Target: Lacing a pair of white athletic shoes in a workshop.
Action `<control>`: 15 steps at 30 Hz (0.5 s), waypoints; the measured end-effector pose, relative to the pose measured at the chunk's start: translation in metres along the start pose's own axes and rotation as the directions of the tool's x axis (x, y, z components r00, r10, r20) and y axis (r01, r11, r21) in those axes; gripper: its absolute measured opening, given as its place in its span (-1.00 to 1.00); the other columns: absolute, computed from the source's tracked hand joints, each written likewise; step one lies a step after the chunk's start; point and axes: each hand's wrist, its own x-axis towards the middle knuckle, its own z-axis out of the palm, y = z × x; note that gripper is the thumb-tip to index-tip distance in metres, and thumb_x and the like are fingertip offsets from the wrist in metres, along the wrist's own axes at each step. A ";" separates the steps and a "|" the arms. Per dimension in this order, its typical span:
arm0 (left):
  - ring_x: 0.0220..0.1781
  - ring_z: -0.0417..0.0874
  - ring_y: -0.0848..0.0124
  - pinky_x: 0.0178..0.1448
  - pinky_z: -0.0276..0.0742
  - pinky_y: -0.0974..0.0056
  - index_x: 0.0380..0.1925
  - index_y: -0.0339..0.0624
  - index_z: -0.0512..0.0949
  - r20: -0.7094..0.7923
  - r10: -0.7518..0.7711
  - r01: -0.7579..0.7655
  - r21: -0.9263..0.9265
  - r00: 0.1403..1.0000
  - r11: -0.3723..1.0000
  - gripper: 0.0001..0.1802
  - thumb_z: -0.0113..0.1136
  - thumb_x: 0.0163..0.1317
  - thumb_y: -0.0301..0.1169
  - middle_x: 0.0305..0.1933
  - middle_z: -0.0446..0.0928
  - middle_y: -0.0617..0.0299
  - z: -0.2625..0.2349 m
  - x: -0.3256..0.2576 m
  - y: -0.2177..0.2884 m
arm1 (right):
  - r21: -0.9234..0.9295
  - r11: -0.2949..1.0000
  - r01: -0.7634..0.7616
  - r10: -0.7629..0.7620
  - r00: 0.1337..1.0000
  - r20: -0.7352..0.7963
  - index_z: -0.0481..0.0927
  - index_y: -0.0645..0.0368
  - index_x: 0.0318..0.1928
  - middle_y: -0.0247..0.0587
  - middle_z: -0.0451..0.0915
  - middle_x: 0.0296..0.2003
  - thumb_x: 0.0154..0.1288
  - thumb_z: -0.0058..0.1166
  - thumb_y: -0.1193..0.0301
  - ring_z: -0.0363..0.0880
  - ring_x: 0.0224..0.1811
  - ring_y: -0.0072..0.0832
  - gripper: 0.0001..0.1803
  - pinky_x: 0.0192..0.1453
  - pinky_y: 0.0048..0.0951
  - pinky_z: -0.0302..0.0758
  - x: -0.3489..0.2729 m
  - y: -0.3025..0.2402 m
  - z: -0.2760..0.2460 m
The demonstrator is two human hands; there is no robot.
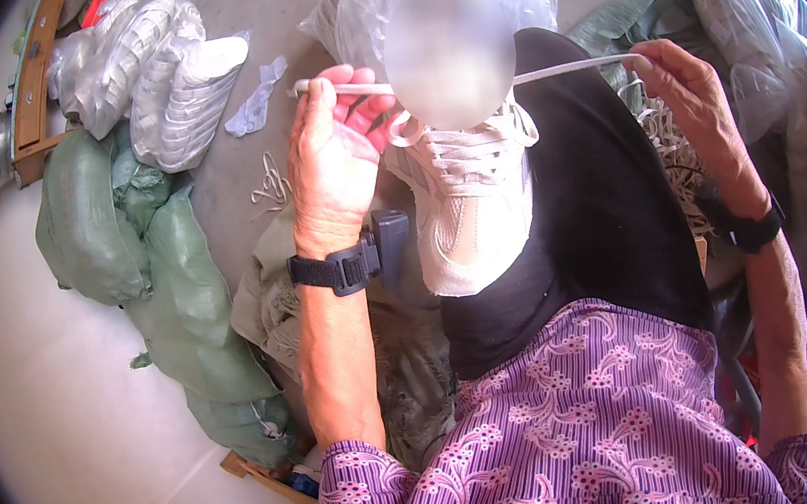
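White sneaker sits on the lap, on dark cloth, toe pointing away from the person, tongue and laced eyelets facing up. Upper is pale mesh with cream panels; laces cross in tidy rows. A flat white shoelace runs taut and nearly level above the shoe, stretched between both hands; its middle is hidden behind a blurred patch. Left hand is raised just left of the shoe, back of hand toward the camera, fingers curled tight round the lace end, which pokes out past the knuckles. A black wrist strap sits below it. Right hand is up at the far right, well apart from the shoe, thumb and fingertips pinched closed on the other lace end. Green sacks lie on the floor to the left; bundles of white laces beyond them.
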 end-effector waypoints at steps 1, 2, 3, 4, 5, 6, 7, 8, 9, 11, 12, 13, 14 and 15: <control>-0.19 0.61 0.34 -0.12 0.61 0.10 -0.08 -0.16 0.46 -0.037 -0.011 0.009 -0.045 0.999 0.999 -0.67 -0.05 0.40 -0.15 -0.10 0.55 0.15 -0.003 -0.002 -0.003 | 0.149 0.989 0.004 -0.004 1.000 -0.001 0.61 0.27 -0.17 -0.46 0.48 -0.46 0.36 0.08 0.30 0.37 -0.38 -0.70 -0.74 -0.27 -0.62 0.34 0.000 0.001 0.004; -0.23 0.61 0.34 -0.17 0.62 0.12 -0.10 -0.13 0.46 -0.061 -0.004 0.000 -0.064 0.998 0.998 -0.69 -0.07 0.41 -0.15 -0.12 0.55 0.16 -0.007 -0.004 -0.005 | 0.208 0.978 -0.034 0.032 0.999 0.013 0.61 0.26 -0.16 -0.47 0.47 -0.45 0.36 0.09 0.26 0.37 -0.35 -0.70 -0.71 -0.23 -0.65 0.33 0.002 0.001 0.005; -0.23 0.61 0.34 -0.17 0.62 0.12 -0.10 -0.13 0.46 -0.055 -0.006 0.002 -0.069 0.998 0.998 -0.69 -0.07 0.41 -0.15 -0.12 0.55 0.16 -0.010 -0.006 -0.007 | 0.198 0.978 -0.066 0.066 0.998 0.007 0.61 0.26 -0.16 -0.47 0.47 -0.45 0.36 0.09 0.26 0.37 -0.35 -0.70 -0.71 -0.23 -0.65 0.33 0.003 0.002 0.008; -0.23 0.61 0.35 -0.17 0.62 0.13 -0.10 -0.13 0.47 -0.092 -0.001 -0.010 -0.118 0.996 0.993 -0.69 -0.07 0.42 -0.15 -0.12 0.55 0.17 -0.013 -0.007 -0.009 | 0.340 0.937 -0.078 0.082 0.997 0.001 0.61 0.25 -0.15 -0.46 0.48 -0.45 0.35 0.09 0.24 0.38 -0.34 -0.69 -0.70 -0.19 -0.65 0.35 0.004 0.002 0.011; -0.23 0.61 0.35 -0.17 0.62 0.13 -0.10 -0.13 0.47 -0.167 -0.016 -0.011 -0.156 0.986 0.988 -0.69 -0.08 0.42 -0.15 -0.12 0.55 0.17 -0.015 -0.009 -0.010 | 0.475 0.876 -0.084 0.096 0.995 -0.001 0.61 0.24 -0.15 -0.45 0.48 -0.44 0.35 0.10 0.22 0.39 -0.34 -0.69 -0.69 -0.16 -0.64 0.36 0.006 0.002 0.014; -0.23 0.61 0.35 -0.16 0.61 0.13 -0.10 -0.14 0.47 -0.202 -0.036 -0.003 -0.186 0.979 0.983 -0.69 -0.07 0.41 -0.15 -0.13 0.56 0.19 -0.017 -0.011 -0.010 | 0.475 0.876 -0.085 0.098 0.995 -0.003 0.61 0.24 -0.15 -0.45 0.48 -0.44 0.35 0.10 0.22 0.39 -0.34 -0.69 -0.69 -0.16 -0.64 0.36 0.007 0.001 0.015; -0.23 0.61 0.35 -0.16 0.61 0.13 -0.10 -0.14 0.47 -0.143 -0.010 -0.018 -0.198 0.990 0.980 -0.69 -0.07 0.41 -0.15 -0.13 0.56 0.19 -0.019 -0.011 -0.010 | 0.569 0.818 -0.088 0.103 0.995 0.007 0.59 0.22 -0.14 -0.44 0.50 -0.41 0.35 0.09 0.23 0.42 -0.31 -0.66 -0.71 -0.11 -0.61 0.39 0.010 0.000 0.017; -0.23 0.61 0.35 -0.14 0.61 0.13 -0.09 -0.14 0.48 -0.145 -0.024 -0.002 -0.172 0.989 0.985 -0.68 -0.06 0.41 -0.15 -0.13 0.56 0.19 -0.020 -0.012 -0.010 | 0.653 0.752 -0.094 0.108 0.994 0.018 0.58 0.19 -0.13 -0.42 0.51 -0.39 0.36 0.08 0.24 0.45 -0.29 -0.64 -0.73 -0.07 -0.57 0.42 0.011 -0.001 0.018; -0.23 0.61 0.34 -0.12 0.60 0.13 -0.09 -0.15 0.48 -0.146 -0.026 0.005 -0.143 0.989 0.990 -0.68 -0.06 0.41 -0.15 -0.13 0.56 0.20 -0.020 -0.012 -0.010 | 0.656 0.749 -0.093 0.107 0.994 0.019 0.58 0.19 -0.13 -0.42 0.51 -0.39 0.36 0.08 0.24 0.45 -0.29 -0.64 -0.73 -0.07 -0.57 0.42 0.013 -0.004 0.019; -0.22 0.61 0.33 -0.09 0.59 0.12 -0.09 -0.15 0.48 -0.129 -0.024 0.003 -0.165 0.991 0.986 -0.68 -0.06 0.40 -0.15 -0.13 0.57 0.20 -0.021 -0.013 -0.009 | 0.826 0.556 -0.091 0.098 0.994 0.044 0.53 0.15 -0.11 -0.37 0.53 -0.31 0.38 0.03 0.27 0.52 -0.23 -0.57 -0.77 0.03 -0.47 0.47 0.014 -0.009 0.020; -0.21 0.61 0.32 -0.07 0.58 0.11 -0.09 -0.15 0.49 -0.099 -0.014 -0.005 -0.184 0.995 0.983 -0.68 -0.05 0.40 -0.15 -0.13 0.57 0.20 -0.021 -0.013 -0.008 | 0.876 0.474 -0.090 0.160 0.987 0.015 0.51 0.14 -0.11 -0.33 0.54 -0.25 0.40 0.00 0.30 0.54 -0.18 -0.52 -0.81 0.11 -0.39 0.48 0.013 -0.013 0.021; -0.21 0.61 0.32 -0.07 0.58 0.11 -0.09 -0.15 0.49 -0.109 -0.015 -0.006 -0.188 0.994 0.982 -0.68 -0.05 0.40 -0.15 -0.13 0.57 0.20 -0.022 -0.013 -0.007 | 0.882 0.465 -0.075 0.087 0.995 0.039 0.51 0.14 -0.11 -0.33 0.54 -0.25 0.40 0.00 0.30 0.54 -0.18 -0.52 -0.81 0.11 -0.39 0.48 0.012 -0.016 0.022; -0.20 0.61 0.31 -0.05 0.58 0.10 -0.10 -0.15 0.49 -0.110 0.003 -0.026 -0.212 0.994 0.977 -0.68 -0.05 0.40 -0.16 -0.13 0.58 0.20 -0.023 -0.013 -0.005 | 0.905 0.417 -0.082 0.098 0.994 0.045 0.50 0.14 -0.11 -0.31 0.54 -0.24 0.40 0.00 0.30 0.53 -0.18 -0.52 -0.80 0.11 -0.39 0.48 0.011 -0.019 0.022; -0.19 0.61 0.30 -0.04 0.57 0.09 -0.10 -0.15 0.50 -0.090 0.037 -0.058 -0.234 0.995 0.971 -0.69 -0.05 0.40 -0.16 -0.12 0.58 0.20 -0.025 -0.014 -0.003 | 0.929 0.362 -0.080 0.027 0.997 0.075 0.50 0.15 -0.11 -0.30 0.53 -0.22 0.40 0.00 0.30 0.53 -0.18 -0.52 -0.80 0.12 -0.39 0.49 0.011 -0.022 0.023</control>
